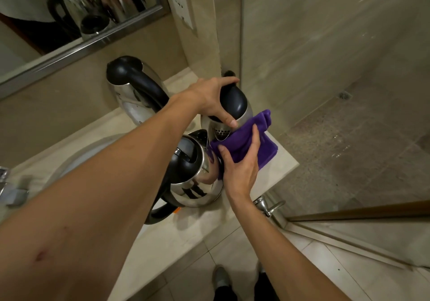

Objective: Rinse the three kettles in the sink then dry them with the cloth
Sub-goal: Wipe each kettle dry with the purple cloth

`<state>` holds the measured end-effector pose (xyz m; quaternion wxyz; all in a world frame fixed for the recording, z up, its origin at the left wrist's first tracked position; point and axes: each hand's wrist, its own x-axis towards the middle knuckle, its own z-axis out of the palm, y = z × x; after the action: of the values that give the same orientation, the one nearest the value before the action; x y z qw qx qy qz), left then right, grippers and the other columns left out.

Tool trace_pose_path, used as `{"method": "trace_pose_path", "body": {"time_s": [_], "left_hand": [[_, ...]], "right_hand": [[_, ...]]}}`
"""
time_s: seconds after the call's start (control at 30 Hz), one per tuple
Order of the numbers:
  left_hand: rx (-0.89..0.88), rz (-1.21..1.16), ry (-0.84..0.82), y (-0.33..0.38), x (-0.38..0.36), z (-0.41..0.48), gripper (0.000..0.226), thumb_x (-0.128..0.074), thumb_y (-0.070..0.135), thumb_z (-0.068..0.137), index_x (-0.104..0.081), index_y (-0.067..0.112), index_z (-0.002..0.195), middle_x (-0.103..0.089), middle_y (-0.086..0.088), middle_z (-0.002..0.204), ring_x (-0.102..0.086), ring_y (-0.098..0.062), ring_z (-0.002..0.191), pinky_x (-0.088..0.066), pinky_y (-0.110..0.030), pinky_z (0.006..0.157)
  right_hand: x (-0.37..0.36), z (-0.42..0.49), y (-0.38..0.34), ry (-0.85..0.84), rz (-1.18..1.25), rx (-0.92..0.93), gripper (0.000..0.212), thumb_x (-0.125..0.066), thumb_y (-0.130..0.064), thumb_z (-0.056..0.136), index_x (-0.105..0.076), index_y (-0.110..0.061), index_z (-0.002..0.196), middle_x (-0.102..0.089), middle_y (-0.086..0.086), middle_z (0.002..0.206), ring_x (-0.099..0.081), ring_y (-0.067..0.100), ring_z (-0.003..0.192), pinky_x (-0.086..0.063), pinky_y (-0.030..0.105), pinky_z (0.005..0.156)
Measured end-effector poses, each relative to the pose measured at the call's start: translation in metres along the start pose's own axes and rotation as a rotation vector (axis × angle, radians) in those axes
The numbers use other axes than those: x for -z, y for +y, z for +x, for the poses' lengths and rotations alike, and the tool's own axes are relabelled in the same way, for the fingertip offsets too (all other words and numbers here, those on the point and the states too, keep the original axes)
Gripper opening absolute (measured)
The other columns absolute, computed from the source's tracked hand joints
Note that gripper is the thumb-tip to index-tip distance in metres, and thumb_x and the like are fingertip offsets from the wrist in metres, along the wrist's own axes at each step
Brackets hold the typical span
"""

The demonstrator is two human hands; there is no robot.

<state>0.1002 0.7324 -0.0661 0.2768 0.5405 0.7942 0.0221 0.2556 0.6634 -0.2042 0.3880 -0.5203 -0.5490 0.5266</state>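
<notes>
Far kettle (235, 104): steel body, glossy black lid, perforated spout strainer; it is on the counter (282, 161), farthest right of the sink (69, 158), past two like kettles. Left hand (214, 95) curls its fingers over the lid, thumb on steel. Right hand (242, 163) presses the folded purple cloth (246, 144) to its side, fingers nearly straight, thumb spread.

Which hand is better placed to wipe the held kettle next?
Right: the right hand presses the purple cloth against the side of the kettle, while the left hand grips it from above.
</notes>
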Motion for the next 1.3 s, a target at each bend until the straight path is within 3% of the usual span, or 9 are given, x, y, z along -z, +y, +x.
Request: {"method": "trace_pose_path", "body": {"time_s": [0.23,0.43,0.67,0.73,0.83,0.93,1.03,1.1,1.3], "left_hand": [[-0.004,-0.013,0.005,-0.002,-0.002,0.0,0.127,-0.093,0.056,0.047,-0.023,0.043,0.153,-0.041,-0.004,0.154,-0.033,-0.03,0.143,-0.035,-0.05,0.113],[-0.002,0.004,0.001,0.001,-0.001,0.002,0.129,-0.092,0.058,0.046,-0.022,0.042,0.154,-0.041,-0.005,0.154,-0.032,-0.03,0.143,-0.035,-0.049,0.113],[-0.009,0.006,0.001,-0.001,-0.003,0.003,0.127,-0.092,0.055,0.049,-0.022,0.041,0.154,-0.039,-0.003,0.155,-0.032,-0.03,0.143,-0.034,-0.049,0.114],[-0.008,0.007,0.001,0.0,-0.003,0.003,0.126,-0.092,0.054,0.051,-0.021,0.041,0.154,-0.038,-0.003,0.156,-0.031,-0.03,0.144,-0.033,-0.049,0.115],[0.02,-0.039,-0.021,-0.002,-0.006,0.005,0.126,-0.094,0.05,0.052,-0.018,0.044,0.154,-0.035,-0.003,0.158,-0.03,-0.031,0.145,-0.033,-0.05,0.115],[0.067,-0.051,-0.038,0.0,-0.006,0.007,0.131,-0.095,0.048,0.049,-0.015,0.047,0.153,-0.032,-0.003,0.159,-0.031,-0.031,0.144,-0.034,-0.052,0.113],[0.108,-0.045,-0.028,0.007,-0.01,0.007,0.132,-0.095,0.04,0.053,-0.011,0.045,0.154,-0.031,-0.005,0.159,-0.032,-0.034,0.144,-0.035,-0.052,0.113],[0.104,-0.081,0.022,0.011,-0.016,0.003,0.128,-0.094,0.033,0.059,-0.012,0.041,0.156,-0.033,-0.009,0.157,-0.035,-0.034,0.142,-0.036,-0.049,0.113],[0.114,-0.275,0.172,-0.002,-0.022,-0.03,0.118,-0.087,0.053,0.061,-0.018,0.034,0.155,-0.037,-0.009,0.153,-0.036,-0.031,0.14,-0.036,-0.05,0.112]], "right_hand": [[0.011,0.007,0.022,-0.05,-0.119,-0.022,0.101,-0.082,-0.022,0.084,-0.016,-0.047,0.157,-0.037,-0.004,0.158,-0.042,0.019,0.142,-0.044,0.05,0.112],[0.012,0.013,0.004,-0.011,-0.007,0.057,0.099,-0.088,-0.024,0.077,-0.03,-0.04,0.156,-0.04,-0.023,0.144,-0.047,0.006,0.132,-0.045,0.033,0.11],[0.012,0.016,0.027,-0.043,-0.062,-0.019,0.101,-0.086,-0.017,0.078,-0.026,-0.042,0.156,-0.04,-0.014,0.141,-0.045,0.014,0.134,-0.043,0.043,0.113],[0.017,0.019,0.031,-0.067,-0.053,0.002,0.099,-0.087,-0.016,0.077,-0.031,-0.037,0.155,-0.042,-0.013,0.142,-0.045,0.011,0.131,-0.044,0.035,0.111],[0.029,0.027,0.028,-0.091,-0.008,0.006,0.093,-0.089,-0.023,0.075,-0.038,-0.036,0.152,-0.046,-0.011,0.149,-0.046,0.007,0.13,-0.041,0.01,0.099],[0.041,0.037,0.021,-0.122,0.083,-0.076,0.087,-0.09,-0.032,0.075,-0.044,-0.038,0.149,-0.056,-0.007,0.145,-0.054,0.008,0.131,-0.047,0.027,0.108],[0.059,0.042,0.009,-0.166,0.241,-0.182,0.075,-0.086,-0.024,0.081,-0.05,-0.033,0.145,-0.072,-0.002,0.123,-0.069,0.01,0.114,-0.054,0.041,0.105],[0.071,0.043,0.002,-0.194,0.283,-0.23,0.069,-0.083,-0.017,0.084,-0.052,-0.031,0.143,-0.077,-0.002,0.11,-0.073,0.012,0.105,-0.056,0.041,0.1],[0.108,0.044,-0.018,-0.292,0.622,-0.486,0.046,-0.068,-0.029,0.091,-0.06,-0.027,0.136,-0.072,0.007,0.126,-0.071,0.023,0.11,-0.061,0.035,0.075]]}}
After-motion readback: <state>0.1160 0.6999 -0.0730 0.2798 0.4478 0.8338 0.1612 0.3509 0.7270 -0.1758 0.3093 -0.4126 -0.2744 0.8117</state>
